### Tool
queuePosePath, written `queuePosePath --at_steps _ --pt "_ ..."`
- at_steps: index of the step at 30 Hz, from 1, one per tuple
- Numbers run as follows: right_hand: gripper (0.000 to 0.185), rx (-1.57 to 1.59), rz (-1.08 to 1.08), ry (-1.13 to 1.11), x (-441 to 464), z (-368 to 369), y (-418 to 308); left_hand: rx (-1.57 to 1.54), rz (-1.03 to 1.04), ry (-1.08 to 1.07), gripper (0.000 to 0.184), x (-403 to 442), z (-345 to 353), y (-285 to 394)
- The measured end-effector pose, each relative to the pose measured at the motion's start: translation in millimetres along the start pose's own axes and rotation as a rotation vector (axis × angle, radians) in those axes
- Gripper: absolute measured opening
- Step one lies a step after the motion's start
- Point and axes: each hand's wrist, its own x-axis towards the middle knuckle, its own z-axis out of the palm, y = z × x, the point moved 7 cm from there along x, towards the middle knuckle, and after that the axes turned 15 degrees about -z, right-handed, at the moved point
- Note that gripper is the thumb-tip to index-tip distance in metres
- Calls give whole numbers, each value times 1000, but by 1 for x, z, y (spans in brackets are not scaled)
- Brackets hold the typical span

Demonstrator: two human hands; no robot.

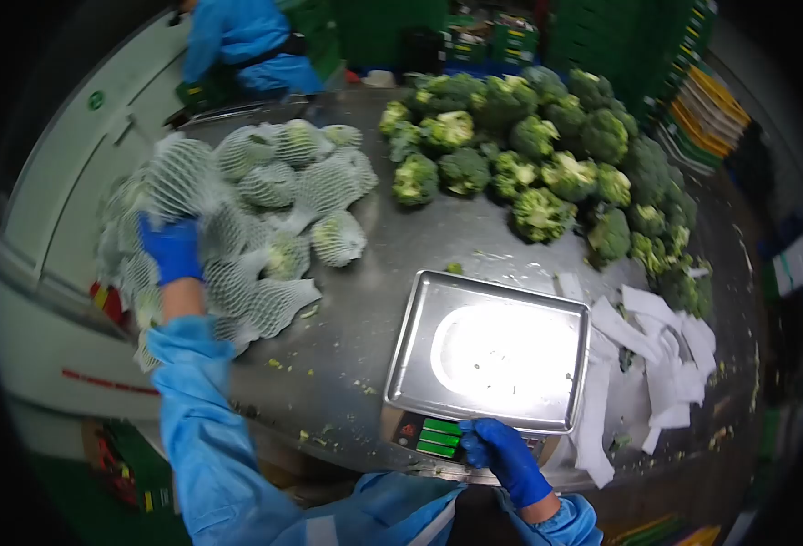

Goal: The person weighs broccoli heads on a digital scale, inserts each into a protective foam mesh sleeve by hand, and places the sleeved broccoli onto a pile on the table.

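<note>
My left hand, in a blue glove, reaches into the pile at the left. Its fingers are closed on a broccoli head in a white foam net, which partly hides them and looks slightly blurred. Around it lie several more netted broccoli heads. My right hand, also gloved in blue, hovers at the front edge of the weighing scale, beside its green-lit display. Its fingers are curled together, with no object visible in them. Nothing lies on the scale's shiny metal pan except small specks.
Bare broccoli heads are heaped at the back right of the metal table. Loose white foam nets lie right of the scale. A person in blue is at the far left. Stacked crates stand behind.
</note>
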Motion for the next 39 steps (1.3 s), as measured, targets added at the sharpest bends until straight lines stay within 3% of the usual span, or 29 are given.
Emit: queuePosePath --at_steps 2,5,6,9,13,17,20,21,23,24,25,27,31,33,36,37,39 --pt "34 -4 -20 52 5 12 -4 8 23 59 50 51 -16 9" --pt "34 -25 -42 55 13 22 -16 25 53 34 48 158 -96 34" --pt "33 -56 -15 76 15 18 -14 403 210 25 47 178 -114 43" --pt "32 -44 -5 121 21 4 -12 344 213 139 43 135 -61 -6" --pt "29 6 -14 133 30 -3 -23 915 477 -93 47 63 34 -100" --pt "27 37 -17 134 38 -5 -37 1198 171 -329 63 59 52 -271" --pt "24 153 -74 224 37 -15 -47 1426 56 -315 89 69 44 -382" --pt "24 219 -123 263 34 -21 -50 1384 128 -374 86 96 31 -420" --pt "25 173 -147 245 27 -42 -49 1136 -431 -414 71 133 -3 -496" --pt "24 163 -191 326 21 -54 -51 1111 -272 -418 60 105 22 -489" --pt "24 147 -233 391 18 -65 -55 1093 -243 -490 53 118 19 -498" --pt "21 9 -446 504 6 -91 -78 1098 -355 -427 49 120 13 -491" --pt "19 -729 -645 872 -23 -153 -120 874 -738 -345 48 110 -19 -454" --pt "22 -888 -566 915 -22 -189 -118 1184 -430 -442 53 61 3 -395" --pt "37 -1073 -564 891 -16 -222 -111 1396 -206 -817 68 -70 59 -328" --pt "44 -1304 -634 870 -17 -227 -110 1434 -144 -943 74 -123 84 -313" --pt "49 -1311 -558 938 -14 -246 -97 1714 180 -1176 83 -202 118 -293"
